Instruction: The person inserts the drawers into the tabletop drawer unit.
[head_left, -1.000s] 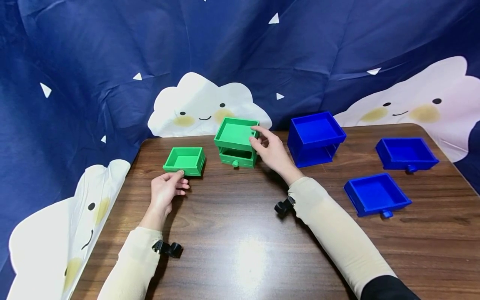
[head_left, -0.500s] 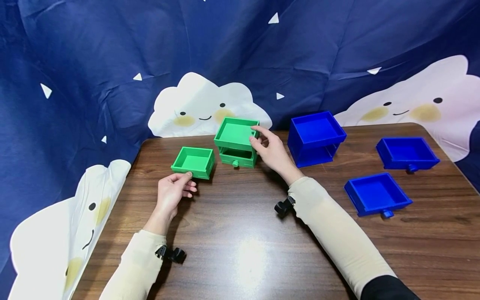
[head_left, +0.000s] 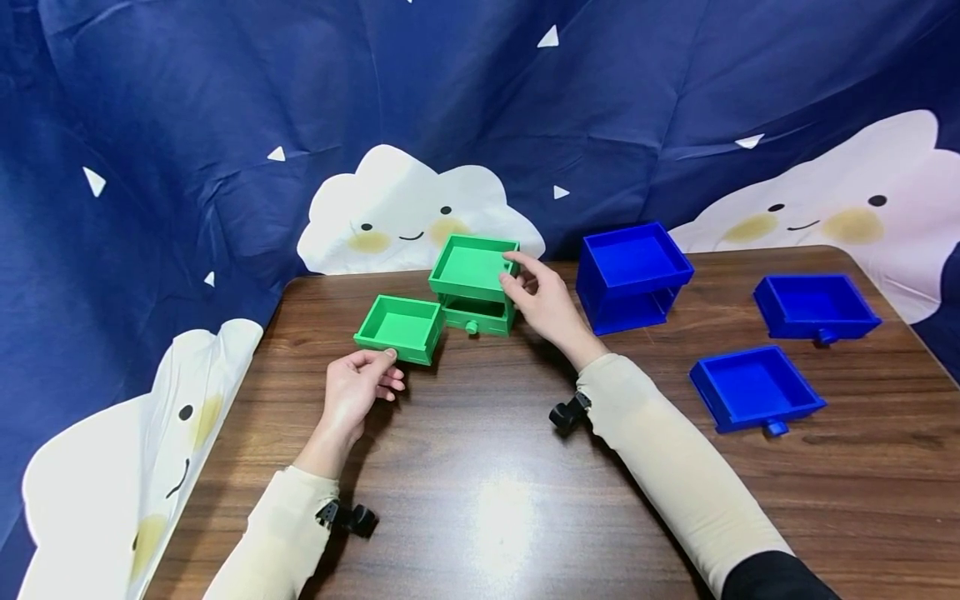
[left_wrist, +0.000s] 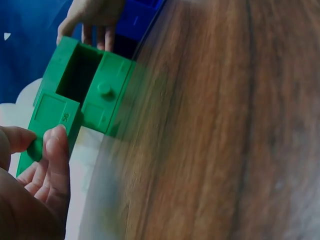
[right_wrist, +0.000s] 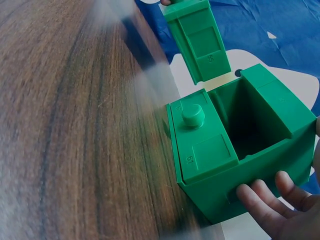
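Note:
My left hand (head_left: 354, 390) pinches the front knob (left_wrist: 35, 149) of a small green drawer (head_left: 403, 327) between thumb and fingers. The drawer is held up, just left of and in front of a green mini drawer cabinet (head_left: 474, 265). That cabinet has a tray-like top, a vacant upper slot and a lower drawer (right_wrist: 204, 145) sitting in its bottom slot. On the cabinet's right side, my right hand (head_left: 549, 310) grips its upper edge, with several fingertips (right_wrist: 257, 190) against the side wall. The right wrist view shows the loose drawer apart from the cabinet, angled toward the open slot.
Right of the green cabinet stands a blue cabinet (head_left: 633, 275) with an open front. Two blue drawers (head_left: 813, 304) lie farther right on the wooden table (head_left: 480, 467). A dark blue curtain (head_left: 450, 75) with cloud prints hangs right behind the table's back edge.
My left hand has carried the green drawer to the right and slightly nearer to me, close to the green cabinet. The right hand and the green cabinet have stayed in place.

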